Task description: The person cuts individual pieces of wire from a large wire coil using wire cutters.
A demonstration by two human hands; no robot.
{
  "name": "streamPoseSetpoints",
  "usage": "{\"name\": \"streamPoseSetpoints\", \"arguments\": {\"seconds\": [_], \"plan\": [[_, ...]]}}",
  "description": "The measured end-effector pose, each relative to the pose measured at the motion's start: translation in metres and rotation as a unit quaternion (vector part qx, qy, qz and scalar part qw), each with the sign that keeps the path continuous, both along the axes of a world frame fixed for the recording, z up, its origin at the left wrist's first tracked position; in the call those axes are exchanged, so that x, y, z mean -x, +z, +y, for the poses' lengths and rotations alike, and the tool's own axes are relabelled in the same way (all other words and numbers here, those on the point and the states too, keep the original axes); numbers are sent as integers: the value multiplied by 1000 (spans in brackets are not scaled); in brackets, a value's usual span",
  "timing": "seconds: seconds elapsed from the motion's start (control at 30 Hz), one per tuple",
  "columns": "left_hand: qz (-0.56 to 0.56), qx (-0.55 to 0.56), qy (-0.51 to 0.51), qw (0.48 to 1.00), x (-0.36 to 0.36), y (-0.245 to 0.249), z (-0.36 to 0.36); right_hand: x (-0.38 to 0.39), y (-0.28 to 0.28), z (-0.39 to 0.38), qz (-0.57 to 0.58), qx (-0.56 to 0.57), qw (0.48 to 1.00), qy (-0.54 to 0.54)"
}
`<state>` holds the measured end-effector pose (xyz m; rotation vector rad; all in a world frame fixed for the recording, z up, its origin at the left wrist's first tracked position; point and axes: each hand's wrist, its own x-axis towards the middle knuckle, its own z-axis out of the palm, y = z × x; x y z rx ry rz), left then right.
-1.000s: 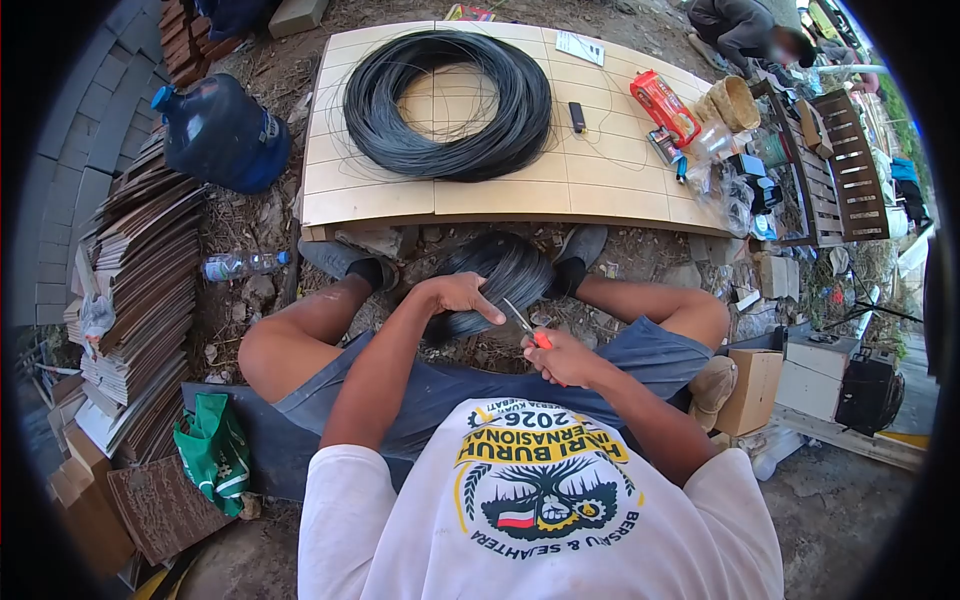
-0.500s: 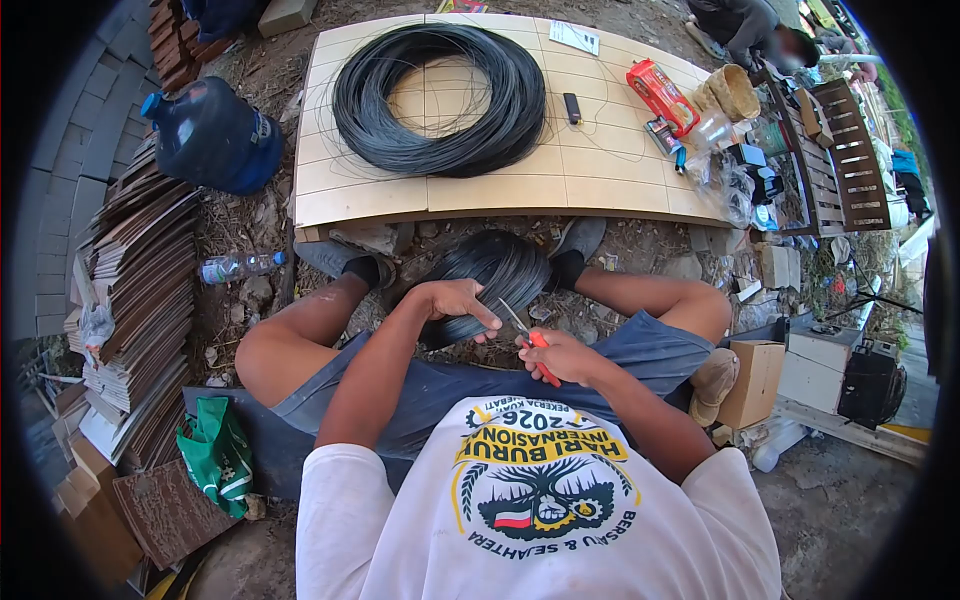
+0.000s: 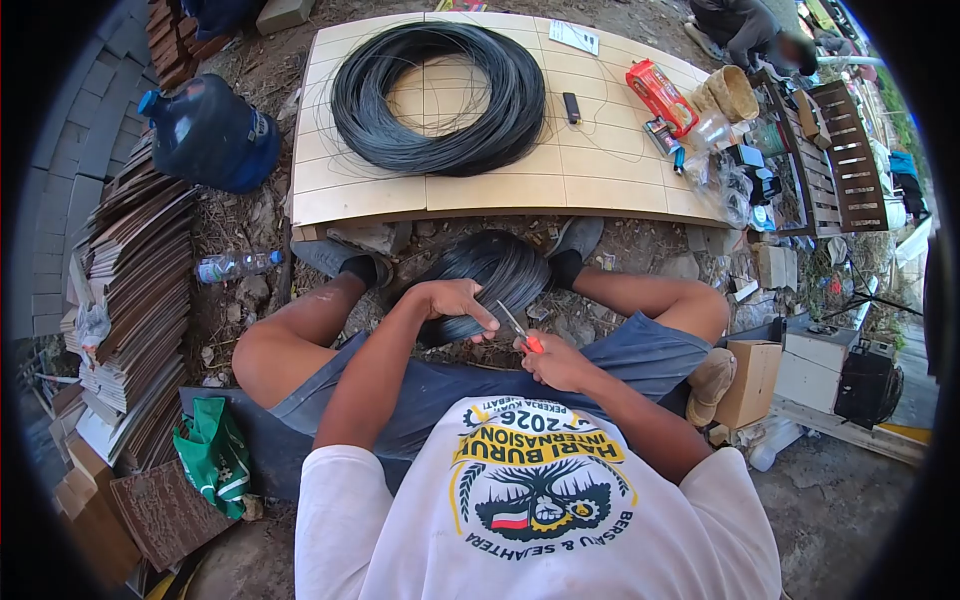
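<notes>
A bundle of dark thin wire [image 3: 508, 262] lies between the feet on the ground. Over its near part my left hand [image 3: 455, 303] is closed, thumb pointing right and the other fingers partly hidden beneath. My right hand [image 3: 560, 362] grips red-handled pliers [image 3: 533, 345], whose slim metal tip points up and left towards the left hand's fingertips. Most of the handles are covered by the right fingers. Beyond the feet, a large coil of the same dark wire [image 3: 520, 115] rests on the low tiled table [image 3: 610, 185].
On the table are a black device [image 3: 571, 107], a red packet [image 3: 662, 97] and a woven basket [image 3: 735, 93]. Stacked tiles [image 3: 135, 320], a blue water jug [image 3: 220, 135] and a green bag [image 3: 213, 455] stand left. A cardboard box [image 3: 750, 380] is right; another person [image 3: 745, 30] crouches far right.
My right hand has closed further around the pliers, and the lower red handle that showed before is now hidden. The left hand has hardly moved.
</notes>
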<state>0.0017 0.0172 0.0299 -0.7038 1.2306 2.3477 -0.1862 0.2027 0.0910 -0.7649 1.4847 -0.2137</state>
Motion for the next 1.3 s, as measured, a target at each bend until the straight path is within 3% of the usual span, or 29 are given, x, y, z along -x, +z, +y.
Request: {"name": "streamPoseSetpoints", "arguments": {"seconds": [0.07, 0.27, 0.67, 0.8, 0.87, 0.97, 1.3], "plan": [[6, -22, 2, 1000, 0, 1, 0, -1, 10, -6, -36, -60, 996, -47], [-12, 0, 3, 1000, 1, 16, -1, 3, 4, -11, -68, -104, 989, -81], [7, 28, -37, 999, 1, 3, 4, -1, -1, 3, 2, 5, 1000, 8], [-1, 48, -45, 998, 1, -14, 6, -1, 4, 2, -12, -24, 999, -23], [-9, 27, -24, 999, 2, -4, 6, 4, 7, -4, -80, -101, 988, -83], [-29, -21, -18, 999, -1, -7, 7, 4, 15, -13, -76, -134, 985, -80], [7, -46, -23, 999, 0, -13, 9, -2, 3, 4, -41, -60, 996, -53]]}}
